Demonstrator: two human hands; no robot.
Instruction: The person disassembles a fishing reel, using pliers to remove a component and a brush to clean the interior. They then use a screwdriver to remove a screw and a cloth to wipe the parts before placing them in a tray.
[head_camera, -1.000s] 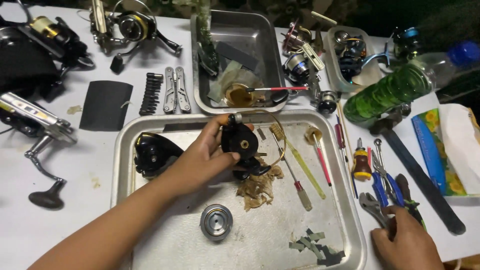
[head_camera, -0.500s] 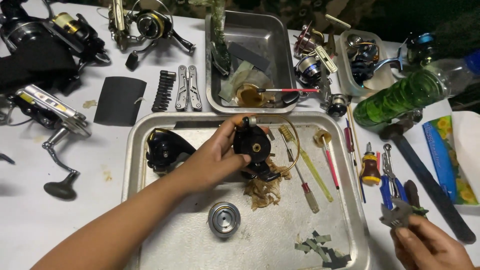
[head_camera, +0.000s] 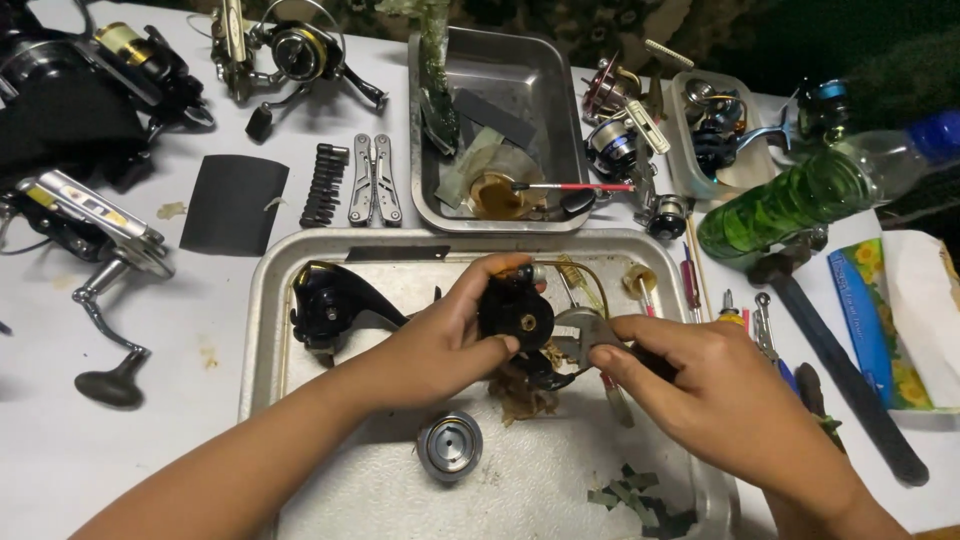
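Centrally, left hand (head_camera: 440, 345) fingers clasping black reel part (head_camera: 515, 315), right hand (head_camera: 715, 395) pinching pliers (head_camera: 585, 335) against it

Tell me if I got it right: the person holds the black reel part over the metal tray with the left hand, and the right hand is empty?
Not quite. In the head view the right hand is not empty: it holds pliers up to the black reel part. The left hand does hold that part over the metal tray.
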